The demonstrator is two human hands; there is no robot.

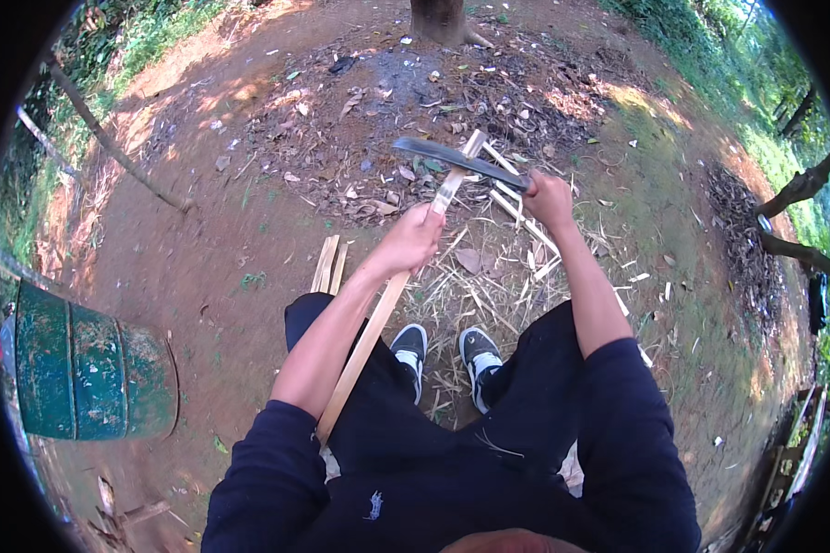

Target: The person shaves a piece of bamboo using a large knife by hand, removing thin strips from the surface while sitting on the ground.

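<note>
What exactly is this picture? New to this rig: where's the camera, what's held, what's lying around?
There's no machine: a person works bare-handed. The one picture comes from a fisheye camera on the person's head, looking down, so straight edges bend. The left hand grips a wooden strip. The right hand holds a machete, its blade crossing the strip near the far end. Pale shavings lie on the dirt ground around the sneakers; more strips are by the left knee, and a green drum is at left.
</note>
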